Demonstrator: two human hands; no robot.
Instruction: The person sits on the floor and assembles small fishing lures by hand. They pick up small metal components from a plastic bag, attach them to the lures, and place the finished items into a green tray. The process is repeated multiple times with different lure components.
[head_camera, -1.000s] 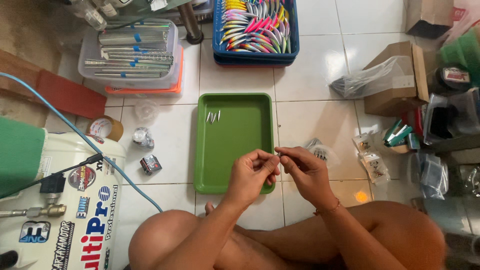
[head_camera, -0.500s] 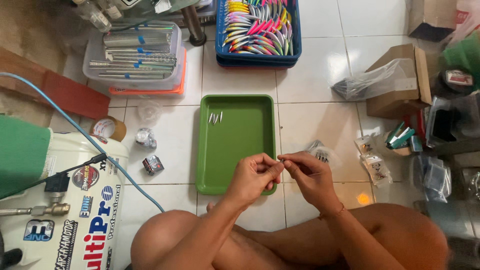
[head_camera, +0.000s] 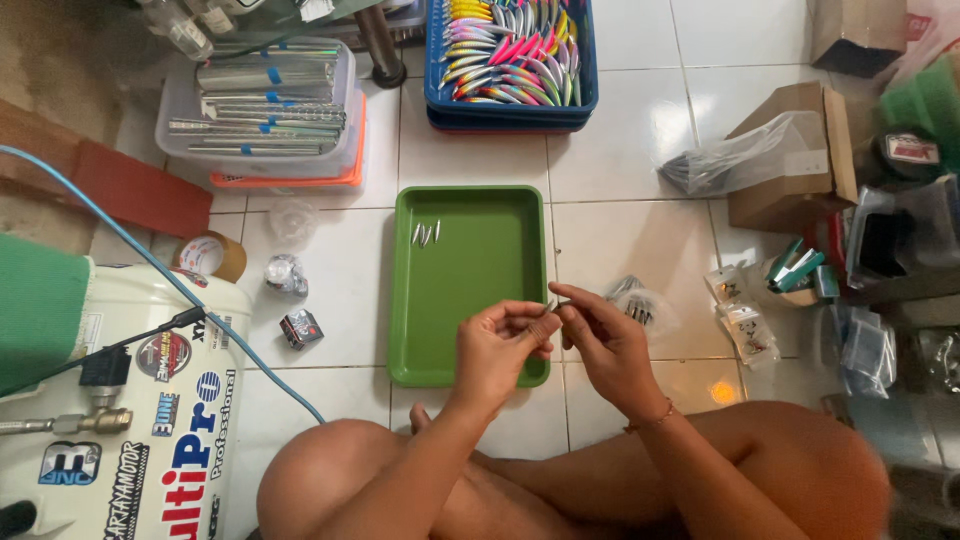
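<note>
We see a white compressor tank (head_camera: 130, 400) at left | blue basket of coloured lures (head_camera: 510, 55) at top | green tray (head_camera: 465, 300) centre, small silver pieces (head_camera: 426, 233) in its far corner | left hand (head_camera: 495, 345) and right hand (head_camera: 605, 340), fingertips pinched together on a small silver piece (head_camera: 550, 305) above the tray's right edge.

Even, soft daylight, moderately bright; source not seen. White floor tiles (head_camera: 620, 160) reflect mildly, no hard glare. One warm orange light spot on the tile right of the green tray (head_camera: 470, 290), near its lower corner. Shadows faint, short under tray rim. Centre reasonably sharp; slight softness and wide-angle stretch toward frame edges far from the tray.
</note>
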